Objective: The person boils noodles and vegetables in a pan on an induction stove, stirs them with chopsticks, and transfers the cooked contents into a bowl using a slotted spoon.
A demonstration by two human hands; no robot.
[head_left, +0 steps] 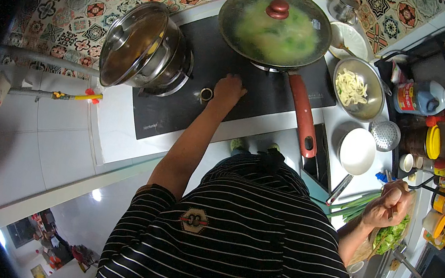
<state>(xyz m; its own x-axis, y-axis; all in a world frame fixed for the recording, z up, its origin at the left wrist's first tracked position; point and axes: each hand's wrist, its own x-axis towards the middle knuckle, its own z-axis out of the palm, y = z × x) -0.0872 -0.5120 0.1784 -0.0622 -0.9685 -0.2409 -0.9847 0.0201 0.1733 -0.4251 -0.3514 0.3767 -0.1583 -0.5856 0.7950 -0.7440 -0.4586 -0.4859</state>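
Observation:
My left hand [229,91] rests low over the black glass gas hob [184,111], its fingers curled downward. Whatever lies under those fingers is hidden. Just left of it is a round control knob [206,94]. A frying pan [301,115] with a red handle stands on the right burner, and a glass lid [255,45] with a red knob covers green food. The left burner carries a lidded steel pot [161,62]. My right hand [390,204] is closed in a fist above leafy greens [392,235] and long green stalks [357,207]; nothing shows in it.
A steel bowl [371,101] of pale strips, a skimmer [385,135] and a small white pan [357,151] line the right counter. Beyond them is a black rack [425,184] of bottles and jars. A faucet [415,269] curves over the sink at lower right.

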